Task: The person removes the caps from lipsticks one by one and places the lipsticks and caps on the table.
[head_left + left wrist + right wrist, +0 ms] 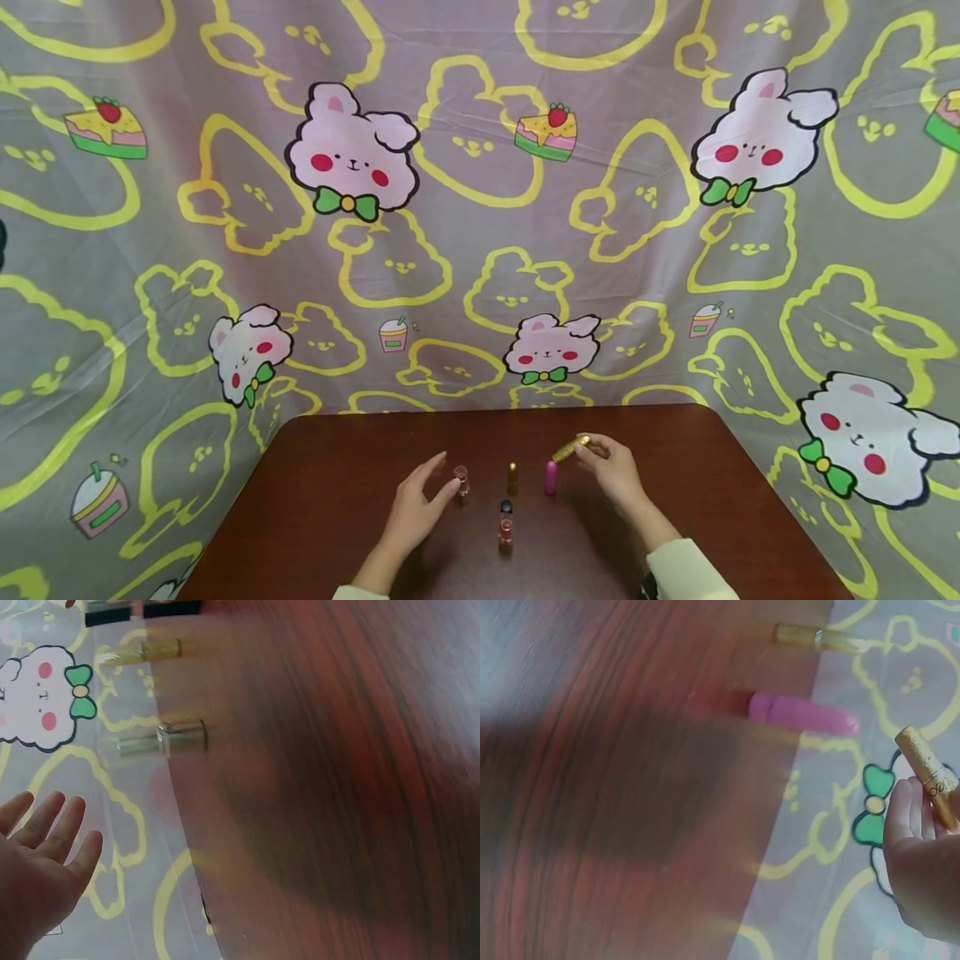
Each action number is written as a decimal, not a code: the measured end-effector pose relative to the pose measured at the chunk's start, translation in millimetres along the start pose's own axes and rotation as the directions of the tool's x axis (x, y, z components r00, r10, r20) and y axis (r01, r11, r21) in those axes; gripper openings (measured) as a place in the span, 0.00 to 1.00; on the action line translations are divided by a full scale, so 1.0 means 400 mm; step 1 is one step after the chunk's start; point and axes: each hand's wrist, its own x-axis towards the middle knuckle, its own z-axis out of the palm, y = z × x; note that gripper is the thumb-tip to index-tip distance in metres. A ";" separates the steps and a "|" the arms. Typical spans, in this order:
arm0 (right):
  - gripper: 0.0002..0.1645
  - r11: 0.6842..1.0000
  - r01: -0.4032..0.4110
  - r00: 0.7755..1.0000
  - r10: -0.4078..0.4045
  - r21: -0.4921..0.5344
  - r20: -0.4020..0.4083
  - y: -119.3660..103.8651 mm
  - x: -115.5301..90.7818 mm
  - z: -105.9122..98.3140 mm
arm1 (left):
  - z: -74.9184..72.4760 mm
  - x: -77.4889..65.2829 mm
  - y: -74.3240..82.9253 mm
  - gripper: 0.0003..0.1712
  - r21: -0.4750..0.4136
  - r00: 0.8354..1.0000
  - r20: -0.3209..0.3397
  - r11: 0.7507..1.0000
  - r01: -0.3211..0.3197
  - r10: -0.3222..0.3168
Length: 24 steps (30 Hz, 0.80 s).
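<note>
My right hand point(613, 475) holds a tilted gold lipstick tube point(570, 448) between thumb and fingers, raised above the table; dark lettering shows on the tube point(922, 759) in the right wrist view. Just left of and below it, a pink lipstick tube point(551, 478) stands upright. Another gold lipstick tube point(513, 479) stands left of the pink one. My left hand point(416, 504), its fingers spread and grasping nothing, is beside a small clear tube point(461, 483). In the left wrist view, the fingers of this hand point(52, 855) are apart from the tubes.
Nearer the front of the brown table point(315, 517) stands a clear, reddish tube point(506, 533), with a black-topped item point(506, 507) right behind it. A cartoon-printed curtain point(465, 225) surrounds the table's back and sides.
</note>
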 end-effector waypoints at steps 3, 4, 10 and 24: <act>0.18 0.998 -0.018 1.000 0.017 0.057 0.005 -0.017 -0.010 0.014 | 0.008 0.005 0.013 0.30 -0.036 1.000 -0.012 0.999 0.006 -0.006; 0.18 0.997 -0.022 1.000 0.021 0.070 0.008 -0.023 -0.014 0.019 | 0.011 0.007 0.018 0.29 -0.047 1.000 -0.017 0.999 0.006 -0.007; 0.20 0.980 -0.054 0.998 0.048 0.194 0.035 -0.063 -0.031 0.042 | 0.027 0.023 0.045 0.26 -0.153 0.999 -0.051 0.988 -0.014 0.006; 0.16 0.888 -0.115 0.993 0.084 0.446 0.088 -0.130 -0.075 0.080 | 0.044 0.049 0.160 0.18 -0.491 0.997 -0.060 0.871 0.015 -0.051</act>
